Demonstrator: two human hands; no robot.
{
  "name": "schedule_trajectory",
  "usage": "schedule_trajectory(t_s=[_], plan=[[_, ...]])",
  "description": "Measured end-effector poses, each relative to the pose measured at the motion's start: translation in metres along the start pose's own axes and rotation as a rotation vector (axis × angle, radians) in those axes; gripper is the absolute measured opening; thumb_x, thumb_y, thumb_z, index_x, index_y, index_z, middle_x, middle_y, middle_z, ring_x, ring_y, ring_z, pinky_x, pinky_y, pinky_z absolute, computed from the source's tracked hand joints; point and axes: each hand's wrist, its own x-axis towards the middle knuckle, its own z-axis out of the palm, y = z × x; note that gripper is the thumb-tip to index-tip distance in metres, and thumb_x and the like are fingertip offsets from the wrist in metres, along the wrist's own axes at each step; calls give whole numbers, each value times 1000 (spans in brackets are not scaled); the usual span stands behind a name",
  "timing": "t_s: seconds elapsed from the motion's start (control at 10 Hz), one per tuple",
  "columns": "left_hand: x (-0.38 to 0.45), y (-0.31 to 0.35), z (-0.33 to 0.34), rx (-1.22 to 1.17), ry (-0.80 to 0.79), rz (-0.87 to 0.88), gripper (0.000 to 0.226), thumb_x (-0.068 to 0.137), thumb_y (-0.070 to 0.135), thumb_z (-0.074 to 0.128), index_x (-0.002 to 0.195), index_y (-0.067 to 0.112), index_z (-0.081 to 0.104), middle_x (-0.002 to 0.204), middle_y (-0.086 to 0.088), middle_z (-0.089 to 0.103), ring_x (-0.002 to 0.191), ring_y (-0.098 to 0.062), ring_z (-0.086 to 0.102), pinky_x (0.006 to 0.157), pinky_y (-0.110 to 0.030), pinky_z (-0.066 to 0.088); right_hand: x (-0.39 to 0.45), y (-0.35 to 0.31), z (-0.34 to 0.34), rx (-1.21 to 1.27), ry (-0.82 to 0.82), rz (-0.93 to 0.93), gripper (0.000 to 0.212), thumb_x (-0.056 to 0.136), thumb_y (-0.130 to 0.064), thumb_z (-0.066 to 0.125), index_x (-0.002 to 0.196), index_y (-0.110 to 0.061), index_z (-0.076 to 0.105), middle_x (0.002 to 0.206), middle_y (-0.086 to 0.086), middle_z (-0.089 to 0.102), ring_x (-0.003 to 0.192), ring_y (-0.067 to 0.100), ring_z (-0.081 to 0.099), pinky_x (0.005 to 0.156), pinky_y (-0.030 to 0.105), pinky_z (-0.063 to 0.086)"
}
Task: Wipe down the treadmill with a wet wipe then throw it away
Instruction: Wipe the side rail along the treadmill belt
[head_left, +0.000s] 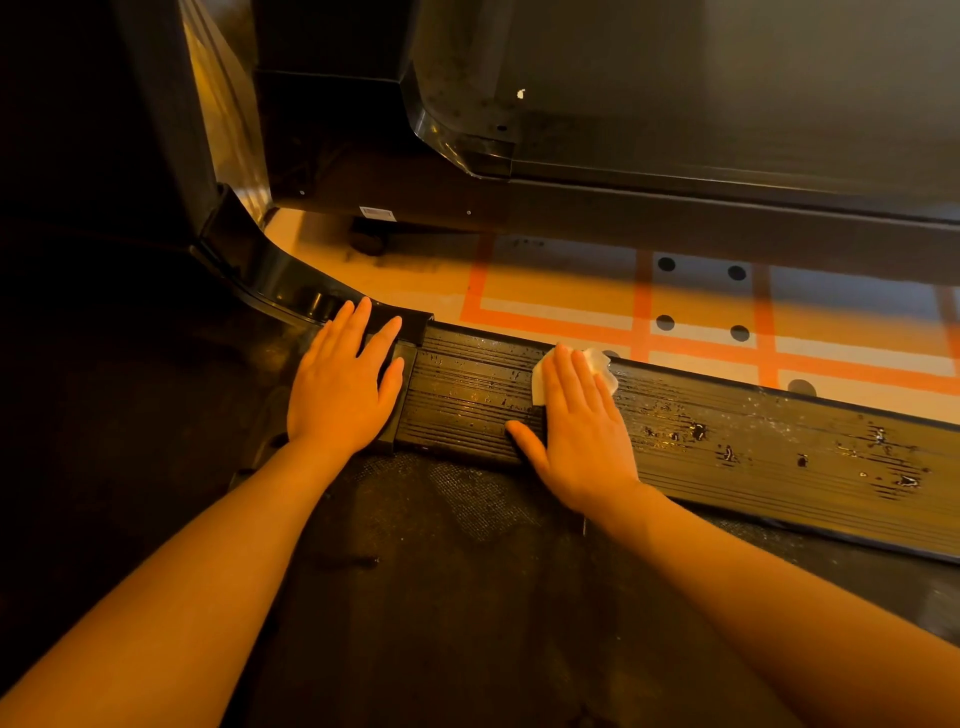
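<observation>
Right hand (576, 415) lies flat, fingers straight, pressing a white wipe (602, 366) onto the ribbed black rail (753, 441); left hand (343, 379) rests flat, fingers spread, at the rail's end

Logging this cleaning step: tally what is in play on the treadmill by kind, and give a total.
Hands: 2, left hand flat on the rail's end cap, right hand pressing flat on the wipe
Wet wipes: 1, white wipe under the right hand
Ribbed side rails: 1, side rail
Total: 4
</observation>
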Motion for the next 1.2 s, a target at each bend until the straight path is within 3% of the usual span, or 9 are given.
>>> schedule_trajectory(t_s=[0.5,1.0,1.2], plan=[[-1,0,-1,4,-2,2,50,101,36,42,149,21,38,160,-12,23,149,-27,16,118,-45,20,-69,-19,21,63,-25,32,90,92,-74,3,155,-9,1,163,8,-8,150,22,-10,120,40,1],[0,2,-2,-5,-12,-7,50,102,36,41,149,21,38,160,-11,22,149,-26,15,119,-44,19,-19,8,5,61,31,89,91,88,-72,3,155,-11,-6,162,4,-14,149,19,-16,119,35,-8],[0,2,-2,11,-18,-8,51,101,39,37,150,23,37,161,-10,21,149,-25,14,118,-43,19,-51,4,17,182,90,18,68,99,-53,16,155,-15,9,162,1,1,150,17,-7,120,35,0]])
